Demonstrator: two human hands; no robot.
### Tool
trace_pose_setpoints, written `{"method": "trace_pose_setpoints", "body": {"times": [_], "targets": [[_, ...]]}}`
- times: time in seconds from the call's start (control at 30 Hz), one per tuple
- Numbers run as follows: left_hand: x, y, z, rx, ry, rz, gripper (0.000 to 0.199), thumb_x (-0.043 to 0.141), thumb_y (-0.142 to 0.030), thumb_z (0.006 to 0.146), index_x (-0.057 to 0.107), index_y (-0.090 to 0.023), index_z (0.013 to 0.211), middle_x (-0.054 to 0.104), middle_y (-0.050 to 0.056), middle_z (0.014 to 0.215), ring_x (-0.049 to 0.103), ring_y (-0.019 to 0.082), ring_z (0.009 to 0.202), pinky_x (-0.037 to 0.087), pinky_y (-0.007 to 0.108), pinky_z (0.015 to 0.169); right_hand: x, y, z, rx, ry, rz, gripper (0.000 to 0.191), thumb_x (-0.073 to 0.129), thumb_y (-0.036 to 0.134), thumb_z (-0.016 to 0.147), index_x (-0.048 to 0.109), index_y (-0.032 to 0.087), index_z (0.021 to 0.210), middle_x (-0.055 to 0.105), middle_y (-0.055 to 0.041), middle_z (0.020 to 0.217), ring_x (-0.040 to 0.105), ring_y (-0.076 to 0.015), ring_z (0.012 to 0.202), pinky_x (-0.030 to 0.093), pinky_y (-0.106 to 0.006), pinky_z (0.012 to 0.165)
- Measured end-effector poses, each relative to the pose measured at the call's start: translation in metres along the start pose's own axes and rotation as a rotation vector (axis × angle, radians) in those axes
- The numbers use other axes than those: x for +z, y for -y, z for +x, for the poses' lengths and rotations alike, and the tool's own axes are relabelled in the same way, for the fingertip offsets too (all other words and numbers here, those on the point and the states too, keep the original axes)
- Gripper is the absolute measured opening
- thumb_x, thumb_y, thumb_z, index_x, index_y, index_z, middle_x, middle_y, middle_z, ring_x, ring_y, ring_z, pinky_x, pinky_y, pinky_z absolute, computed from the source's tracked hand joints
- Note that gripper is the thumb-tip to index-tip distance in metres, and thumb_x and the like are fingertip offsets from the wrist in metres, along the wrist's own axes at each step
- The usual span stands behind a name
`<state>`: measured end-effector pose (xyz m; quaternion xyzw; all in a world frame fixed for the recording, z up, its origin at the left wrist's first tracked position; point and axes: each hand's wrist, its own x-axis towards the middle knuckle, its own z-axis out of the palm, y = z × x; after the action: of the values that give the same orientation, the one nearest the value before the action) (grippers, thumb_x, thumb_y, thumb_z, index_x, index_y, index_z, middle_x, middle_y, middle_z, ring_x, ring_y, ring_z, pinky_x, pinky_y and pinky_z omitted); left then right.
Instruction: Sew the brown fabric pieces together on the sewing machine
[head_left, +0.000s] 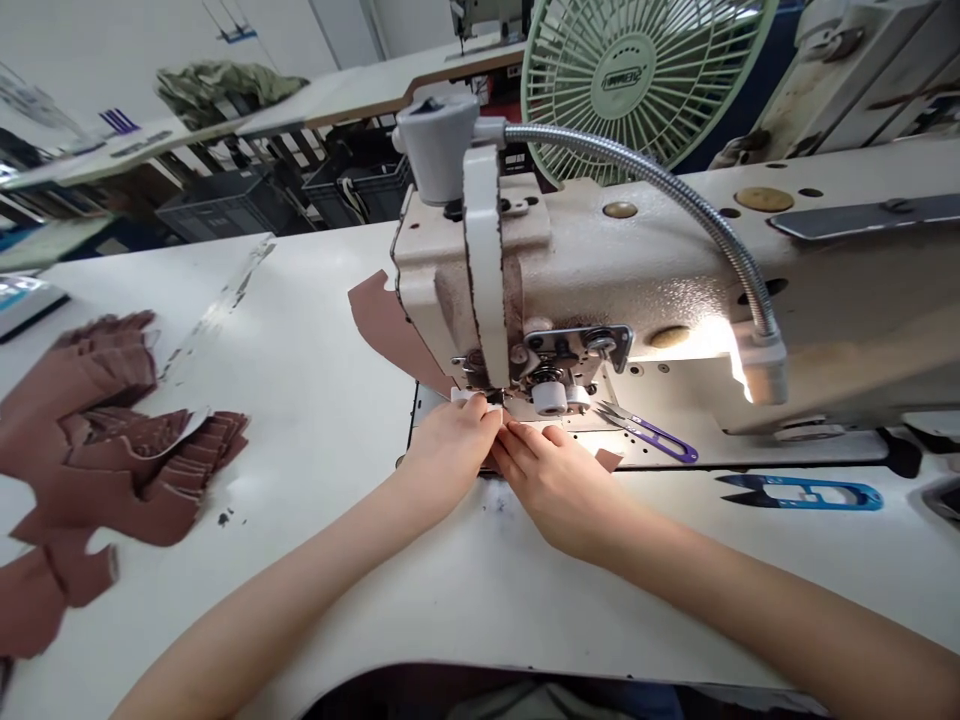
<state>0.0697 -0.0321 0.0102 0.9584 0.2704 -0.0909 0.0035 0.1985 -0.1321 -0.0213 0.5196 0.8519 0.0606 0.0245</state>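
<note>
My left hand [450, 450] and my right hand [551, 480] meet at the foot of an industrial sewing machine [592, 260], their fingertips pressing on a brown cut piece [382, 325]. That piece runs under the needle area and fans out behind the machine head, and my fingers hide part of it. A white strip [463, 396] shows beside my left fingertips. Purple thread snips [649, 435] lie on the machine bed just beyond my right hand. A pile of similar brown cut pieces [97, 450] lies well to the left of my left hand.
The white worktable [315, 330] spreads around the machine, with blue thread snips [802, 492] on its right. A gooseneck lamp [660, 190] arches over the bed, and a green fan [645, 75] stands behind it. Dark crates [225, 205] sit beyond the table.
</note>
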Motion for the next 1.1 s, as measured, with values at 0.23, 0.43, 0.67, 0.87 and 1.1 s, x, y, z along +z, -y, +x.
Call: {"method": "trace_pose_setpoints", "body": {"times": [0.23, 0.43, 0.67, 0.87, 1.1], "targets": [[-0.003, 0.002, 0.000, 0.035, -0.013, -0.038, 0.020, 0.041, -0.005, 0.082, 0.059, -0.015, 0.079, 0.059, 0.006, 0.075, 0.058, 0.019, 0.068, 0.044, 0.028, 0.059, 0.003, 0.026, 0.019, 0.150, 0.022, 0.068, 0.039, 0.052, 0.021, 0.083, 0.063, 0.000, 0.114, 0.058, -0.0286, 0.120, 0.046, -0.0391, 0.113, 0.044, -0.042, 0.066], [-0.012, 0.014, 0.005, 0.059, -0.029, -0.142, 0.026, 0.039, -0.011, 0.086, 0.056, -0.017, 0.066, 0.058, 0.002, 0.065, 0.057, 0.015, 0.061, 0.040, 0.024, 0.053, -0.013, 0.026, 0.024, 0.224, -0.078, 0.391, 0.039, 0.046, 0.035, 0.093, 0.063, 0.002, 0.107, 0.065, -0.0234, 0.110, 0.054, -0.0335, 0.112, 0.047, -0.043, 0.085], [-0.003, 0.011, 0.011, 0.085, -0.070, -0.084, 0.026, 0.040, -0.008, 0.082, 0.055, -0.017, 0.063, 0.058, 0.003, 0.061, 0.056, 0.016, 0.059, 0.039, 0.025, 0.052, 0.006, 0.019, 0.018, 0.090, -0.176, 0.328, 0.023, 0.047, 0.010, 0.083, 0.067, 0.004, 0.092, 0.067, -0.0187, 0.103, 0.056, -0.0307, 0.109, 0.047, -0.039, 0.091], [-0.005, 0.012, 0.012, 0.052, -0.116, -0.087, 0.025, 0.041, -0.007, 0.079, 0.052, -0.018, 0.060, 0.056, 0.002, 0.057, 0.055, 0.016, 0.057, 0.039, 0.025, 0.052, 0.016, 0.032, 0.020, 0.112, -0.243, 0.138, 0.026, 0.048, 0.019, 0.091, 0.066, 0.007, 0.106, 0.065, -0.0168, 0.106, 0.057, -0.0275, 0.100, 0.050, -0.039, 0.084], [-0.001, 0.025, 0.000, 0.109, -0.128, -0.323, 0.028, 0.042, -0.013, 0.084, 0.063, -0.021, 0.066, 0.060, 0.000, 0.070, 0.058, 0.014, 0.069, 0.043, 0.022, 0.058, 0.016, 0.038, 0.016, 0.032, -0.268, 0.075, 0.038, 0.045, 0.014, 0.090, 0.056, -0.006, 0.119, 0.058, -0.0268, 0.121, 0.053, -0.0321, 0.112, 0.048, -0.042, 0.088]]}}
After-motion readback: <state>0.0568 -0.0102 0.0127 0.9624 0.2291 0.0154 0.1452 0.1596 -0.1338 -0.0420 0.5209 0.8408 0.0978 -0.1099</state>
